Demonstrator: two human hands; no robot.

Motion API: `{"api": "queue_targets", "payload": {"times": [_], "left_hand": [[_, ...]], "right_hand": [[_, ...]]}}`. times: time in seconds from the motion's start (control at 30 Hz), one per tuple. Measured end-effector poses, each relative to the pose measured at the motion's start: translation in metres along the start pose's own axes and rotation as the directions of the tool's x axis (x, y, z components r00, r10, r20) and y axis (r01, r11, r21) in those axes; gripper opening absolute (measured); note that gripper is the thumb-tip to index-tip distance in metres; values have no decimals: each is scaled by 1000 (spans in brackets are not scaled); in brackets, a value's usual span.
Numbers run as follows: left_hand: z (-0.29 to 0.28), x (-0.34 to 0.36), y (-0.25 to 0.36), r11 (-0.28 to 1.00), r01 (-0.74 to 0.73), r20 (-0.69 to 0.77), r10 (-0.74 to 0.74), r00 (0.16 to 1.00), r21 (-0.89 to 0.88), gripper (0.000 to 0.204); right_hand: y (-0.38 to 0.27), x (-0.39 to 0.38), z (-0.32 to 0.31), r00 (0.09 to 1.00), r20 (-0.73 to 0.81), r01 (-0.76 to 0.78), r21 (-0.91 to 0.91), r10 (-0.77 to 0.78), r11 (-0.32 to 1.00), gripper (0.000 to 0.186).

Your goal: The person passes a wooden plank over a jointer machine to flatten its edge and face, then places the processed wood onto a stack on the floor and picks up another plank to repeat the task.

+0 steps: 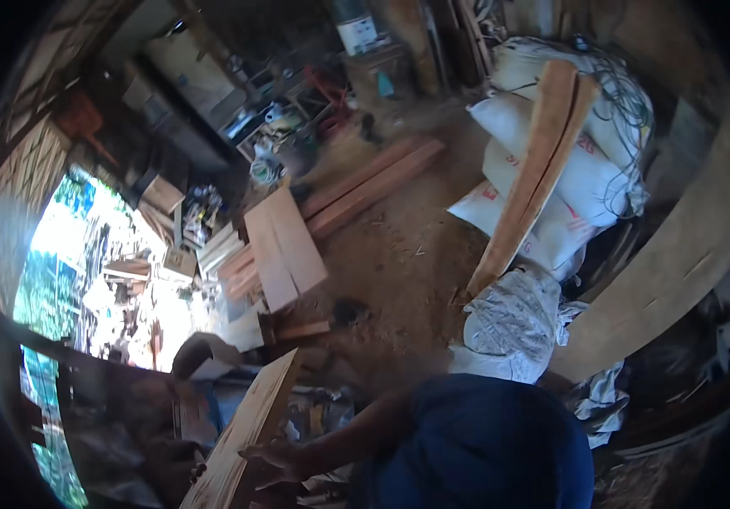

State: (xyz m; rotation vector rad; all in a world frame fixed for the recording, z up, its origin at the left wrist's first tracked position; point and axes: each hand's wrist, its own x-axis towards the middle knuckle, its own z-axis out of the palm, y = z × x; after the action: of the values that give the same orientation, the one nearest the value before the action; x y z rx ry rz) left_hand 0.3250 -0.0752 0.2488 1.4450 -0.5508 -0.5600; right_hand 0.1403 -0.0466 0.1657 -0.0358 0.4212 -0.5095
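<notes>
A pale wooden board [242,437] slants up from the lower edge, left of the middle, its grain showing on the broad face. My right hand [278,462] grips its right edge, fingers reaching over onto the face. The bare right forearm comes out of a dark blue sleeve [479,441]. On the board's opposite edge, a few fingertips of my left hand [198,472] curl around; the rest of that hand is hidden behind the board or in shadow.
Two light planks [284,246] lie on the dirt floor [399,254] near reddish beams [373,187]. White sacks [543,161] are stacked at the right, a split timber [530,165] leaning on them. A large curved sheet [662,271] stands farther right. Scrap wood clutters the bright opening [140,280].
</notes>
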Motion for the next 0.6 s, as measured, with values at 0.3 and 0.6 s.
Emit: {"api": "queue_targets", "payload": {"times": [0.3,0.6], "left_hand": [[134,72,-13,999,-28,165,22,986,36,70],[274,165,-93,997,58,240,-66,969,41,71]], "right_hand": [[-146,-3,-3,976,-90,204,29,-201,979,37],[-316,116,-40,939,5,345,-35,-345,938,33]]}}
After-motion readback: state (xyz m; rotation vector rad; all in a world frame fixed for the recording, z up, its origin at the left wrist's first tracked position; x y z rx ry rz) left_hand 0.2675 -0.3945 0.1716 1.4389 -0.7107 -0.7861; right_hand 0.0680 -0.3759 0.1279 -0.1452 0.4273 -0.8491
